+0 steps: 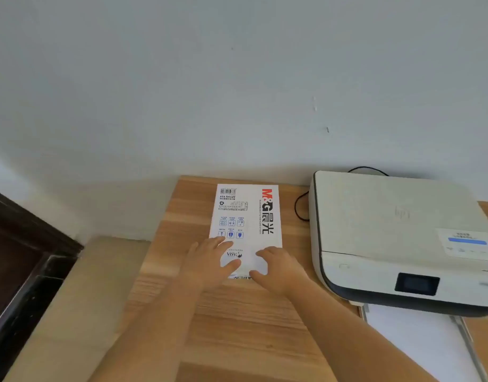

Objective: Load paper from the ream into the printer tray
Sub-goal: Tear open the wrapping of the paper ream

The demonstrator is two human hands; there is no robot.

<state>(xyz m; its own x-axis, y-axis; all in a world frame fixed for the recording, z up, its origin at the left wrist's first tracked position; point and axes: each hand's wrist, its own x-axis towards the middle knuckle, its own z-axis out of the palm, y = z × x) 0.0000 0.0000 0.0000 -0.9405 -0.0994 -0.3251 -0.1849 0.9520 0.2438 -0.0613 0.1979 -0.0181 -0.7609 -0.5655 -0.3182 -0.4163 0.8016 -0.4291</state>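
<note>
A wrapped white paper ream [247, 216] with red and black print lies flat on the wooden table [237, 321], its long side running away from me. My left hand [209, 260] rests on its near left corner, thumb across the wrapper. My right hand [278, 267] grips the near right corner, fingers on top. Whether the near end of the wrapper is open is hidden by my hands. To the right stands a white printer [397, 235] with a dark band. Its paper tray [419, 346] is pulled out toward me and shows a white surface.
A black cable [299, 208] loops between the ream and the printer, by the white wall [237, 92]. A dark wooden frame [22, 257] stands at the left, beyond a pale ledge [80, 299]. Bare tabletop lies in front of the ream.
</note>
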